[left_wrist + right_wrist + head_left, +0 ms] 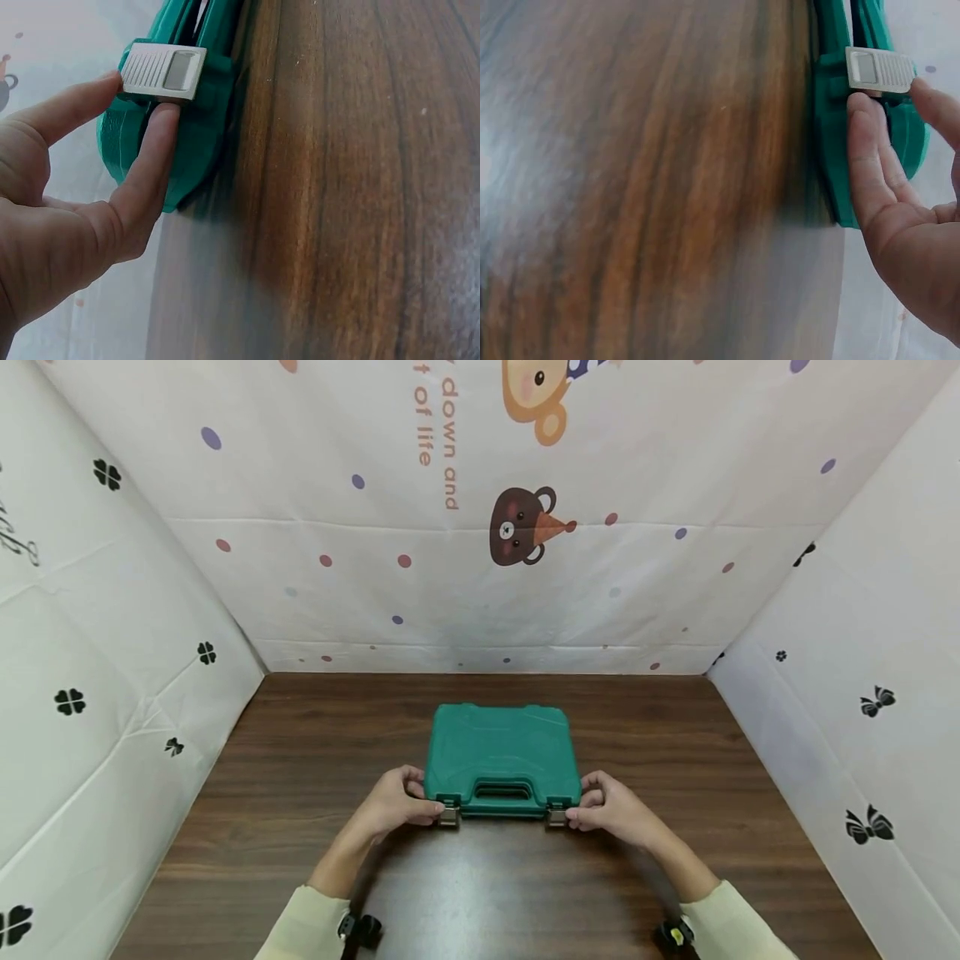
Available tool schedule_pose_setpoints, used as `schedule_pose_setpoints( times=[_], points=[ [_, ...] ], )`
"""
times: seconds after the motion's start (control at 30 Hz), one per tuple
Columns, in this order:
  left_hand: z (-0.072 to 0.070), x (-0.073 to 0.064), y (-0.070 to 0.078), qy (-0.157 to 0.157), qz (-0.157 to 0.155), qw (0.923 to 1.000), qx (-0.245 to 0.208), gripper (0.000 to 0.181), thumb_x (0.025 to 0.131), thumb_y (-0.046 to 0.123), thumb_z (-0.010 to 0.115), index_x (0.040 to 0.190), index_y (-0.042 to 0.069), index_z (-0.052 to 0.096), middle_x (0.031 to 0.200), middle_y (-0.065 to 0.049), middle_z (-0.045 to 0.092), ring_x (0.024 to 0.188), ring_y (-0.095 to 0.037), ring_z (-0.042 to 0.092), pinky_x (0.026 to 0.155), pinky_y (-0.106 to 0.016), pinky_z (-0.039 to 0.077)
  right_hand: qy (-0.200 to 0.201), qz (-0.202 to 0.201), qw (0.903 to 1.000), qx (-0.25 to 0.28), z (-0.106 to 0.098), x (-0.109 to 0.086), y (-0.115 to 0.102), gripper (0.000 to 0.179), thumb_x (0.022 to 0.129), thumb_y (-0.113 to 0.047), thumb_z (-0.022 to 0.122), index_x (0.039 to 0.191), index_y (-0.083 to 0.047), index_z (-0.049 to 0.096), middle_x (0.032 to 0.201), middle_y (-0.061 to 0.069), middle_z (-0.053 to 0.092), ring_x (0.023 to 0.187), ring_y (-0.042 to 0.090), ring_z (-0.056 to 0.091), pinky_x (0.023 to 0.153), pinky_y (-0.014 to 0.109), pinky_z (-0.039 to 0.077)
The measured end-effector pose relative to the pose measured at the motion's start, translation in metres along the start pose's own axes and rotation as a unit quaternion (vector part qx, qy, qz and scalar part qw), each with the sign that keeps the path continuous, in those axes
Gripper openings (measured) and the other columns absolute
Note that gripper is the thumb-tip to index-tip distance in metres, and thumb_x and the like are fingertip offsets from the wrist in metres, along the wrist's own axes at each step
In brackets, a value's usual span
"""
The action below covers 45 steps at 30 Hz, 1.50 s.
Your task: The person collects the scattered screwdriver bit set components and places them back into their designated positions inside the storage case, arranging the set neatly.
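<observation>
A green plastic carrying case (502, 747) lies flat and closed on the wooden table, its moulded handle (502, 792) on the near side. At its near left corner my left hand (393, 800) pinches a metal latch (163, 72) between thumb and finger. On the opposite corner, the right hand (617, 810) has its thumb and fingers at a matching metal latch (880, 70). Both latches stick out from the front edge in the head view. What is inside the case is hidden.
The dark wood-grain table (337, 718) extends around the case. White printed sheets enclose it as a back wall (450, 593), a left wall (97, 610) and a right wall (847, 635). Each wrist wears a small black camera, including the left camera (360, 932).
</observation>
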<state>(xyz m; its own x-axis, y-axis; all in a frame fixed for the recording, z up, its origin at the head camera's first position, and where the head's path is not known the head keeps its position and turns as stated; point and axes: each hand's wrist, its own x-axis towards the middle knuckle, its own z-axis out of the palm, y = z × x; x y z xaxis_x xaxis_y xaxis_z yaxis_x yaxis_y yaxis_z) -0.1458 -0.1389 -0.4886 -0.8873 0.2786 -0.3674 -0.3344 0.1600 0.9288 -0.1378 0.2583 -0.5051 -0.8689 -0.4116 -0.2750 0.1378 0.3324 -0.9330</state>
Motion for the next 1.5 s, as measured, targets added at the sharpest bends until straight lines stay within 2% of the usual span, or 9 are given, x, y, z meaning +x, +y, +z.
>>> schedule_pose_setpoints(
  times=[0.17,0.37,0.57,0.7,0.93,1.07,1.17,1.3,1.5],
  points=[
    [0.003,0.000,0.001,0.016,-0.007,0.9996,0.023,0.064,0.083,-0.010,0.080,0.135,-0.013,0.043,0.097,-0.018,0.053,0.074,-0.022,0.072,0.072,-0.042,0.065,0.000,0.004,0.9992,-0.040,0.001,0.000,-0.007,0.064,0.095,-0.021,0.078,0.133,0.014,0.039,0.092,0.014,0.076,0.082,0.024,0.074,0.074,0.039,0.064],
    [0.009,0.001,-0.001,0.049,-0.001,0.9938,0.100,0.071,0.078,-0.005,0.086,0.135,-0.008,0.042,0.088,-0.016,0.057,0.064,-0.022,0.070,0.065,-0.040,0.064,0.017,-0.001,0.9902,-0.138,0.000,-0.002,-0.010,0.064,0.094,-0.032,0.078,0.133,0.008,0.046,0.086,0.004,0.074,0.075,0.020,0.070,0.064,0.035,0.059],
    [0.013,0.003,-0.001,0.071,0.012,0.9834,0.167,0.076,0.074,0.001,0.091,0.133,-0.003,0.043,0.082,-0.011,0.058,0.060,-0.020,0.067,0.057,-0.034,0.055,0.035,-0.010,0.9730,-0.228,-0.002,-0.003,-0.011,0.065,0.091,-0.043,0.079,0.129,0.003,0.052,0.089,-0.002,0.070,0.076,0.011,0.064,0.064,0.026,0.053],
    [0.013,0.003,-0.003,0.082,0.025,0.9733,0.213,0.076,0.073,0.004,0.093,0.130,-0.002,0.044,0.080,-0.009,0.057,0.063,-0.019,0.061,0.057,-0.030,0.048,0.030,-0.028,0.9653,-0.258,-0.003,-0.003,-0.012,0.062,0.091,-0.045,0.078,0.125,0.001,0.053,0.090,-0.003,0.067,0.074,0.007,0.062,0.064,0.024,0.053],
    [0.015,0.003,-0.006,0.087,0.049,0.9600,0.262,0.079,0.071,0.007,0.095,0.131,-0.004,0.044,0.081,-0.009,0.058,0.067,-0.018,0.054,0.060,-0.031,0.047,0.020,-0.060,0.9539,-0.293,-0.004,0.000,-0.012,0.054,0.092,-0.042,0.079,0.119,-0.001,0.055,0.093,-0.001,0.065,0.077,0.004,0.060,0.066,0.024,0.053],
    [0.016,0.004,-0.006,0.095,0.070,0.9474,0.297,0.091,0.070,0.010,0.096,0.142,-0.004,0.042,0.105,-0.016,0.061,0.089,-0.024,0.061,0.077,-0.039,0.055,0.034,-0.048,0.9437,-0.325,-0.002,0.001,-0.011,0.058,0.090,-0.046,0.079,0.121,-0.003,0.055,0.106,0.006,0.061,0.089,0.012,0.059,0.074,0.031,0.054],
    [0.018,0.004,-0.005,0.098,0.093,0.9320,0.336,0.104,0.069,0.011,0.097,0.153,-0.001,0.037,0.134,-0.023,0.050,0.115,-0.033,0.059,0.094,-0.048,0.055,0.055,-0.052,0.9327,-0.353,-0.001,0.000,-0.010,0.071,0.088,-0.050,0.080,0.130,-0.001,0.053,0.127,0.017,0.055,0.109,0.026,0.059,0.088,0.044,0.055],
    [0.019,0.004,-0.003,0.079,0.126,0.9180,0.367,0.116,0.069,0.009,0.096,0.162,0.008,0.028,0.160,-0.024,0.028,0.139,-0.042,0.046,0.104,-0.053,0.051,0.076,-0.073,0.9241,-0.367,0.001,-0.001,-0.010,0.087,0.086,-0.050,0.082,0.146,0.001,0.045,0.157,0.024,0.034,0.140,0.042,0.044,0.106,0.060,0.048],
    [0.020,0.006,-0.002,0.033,0.145,0.9014,0.407,0.112,0.071,0.007,0.095,0.163,0.015,0.030,0.174,-0.012,0.003,0.159,-0.038,0.013,0.111,-0.055,0.047,0.075,-0.111,0.9187,-0.371,0.003,0.000,-0.011,0.095,0.086,-0.041,0.085,0.158,-0.006,0.035,0.171,0.019,0.014,0.151,0.046,0.027,0.110,0.067,0.041]
  ],
)
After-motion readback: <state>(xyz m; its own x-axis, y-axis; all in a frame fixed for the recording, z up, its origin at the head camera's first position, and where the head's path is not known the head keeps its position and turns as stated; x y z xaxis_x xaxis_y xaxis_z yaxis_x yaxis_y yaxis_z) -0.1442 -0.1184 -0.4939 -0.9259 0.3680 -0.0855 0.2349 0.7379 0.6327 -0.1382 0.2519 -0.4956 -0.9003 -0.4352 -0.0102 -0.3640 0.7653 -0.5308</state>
